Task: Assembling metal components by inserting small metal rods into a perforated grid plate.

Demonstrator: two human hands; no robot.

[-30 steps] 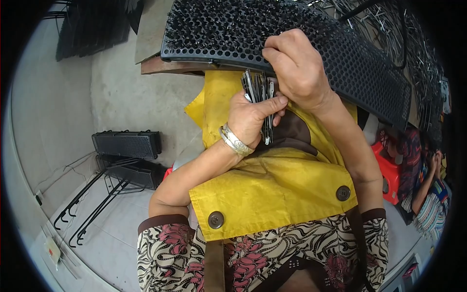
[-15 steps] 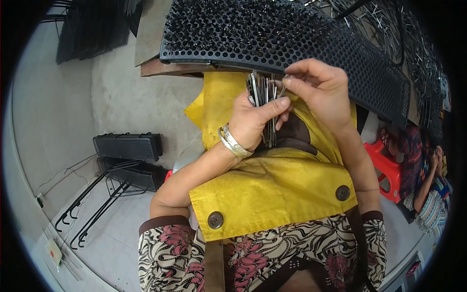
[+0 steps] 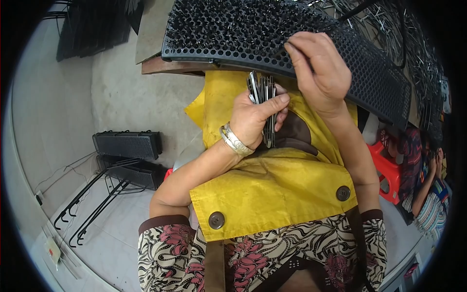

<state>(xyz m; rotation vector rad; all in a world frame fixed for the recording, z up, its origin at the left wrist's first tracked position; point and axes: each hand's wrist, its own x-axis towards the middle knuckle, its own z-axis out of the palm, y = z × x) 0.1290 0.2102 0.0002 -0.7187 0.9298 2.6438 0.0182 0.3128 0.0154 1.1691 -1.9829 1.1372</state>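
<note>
My left hand (image 3: pixel 253 114) is wrapped round an upright bundle of thin metal strips (image 3: pixel 267 95), dark and silvery, with the thumb laid across it. The strips stick out above and below the fist, over the lap of my yellow apron (image 3: pixel 272 180). My right hand (image 3: pixel 323 73) is closed in a pinch over the near edge of a long black perforated tray (image 3: pixel 374 73). A thin strip seems to be at its fingertips, hard to make out against the dark tray. Rows of black upright pieces (image 3: pixel 233 29) fill the tray's left and far holes.
Under the tray lies a wooden board (image 3: pixel 165 66). Loose metal strips (image 3: pixel 416 63) are heaped at the far right. Black racks (image 3: pixel 129 146) with hooked rods stand on the floor at left. A red stool (image 3: pixel 384 165) and another person's arm (image 3: pixel 424 192) are at right.
My right hand has moved up and away from the bundle to the tray, still pinched. My left hand keeps the bundle in nearly the same place.
</note>
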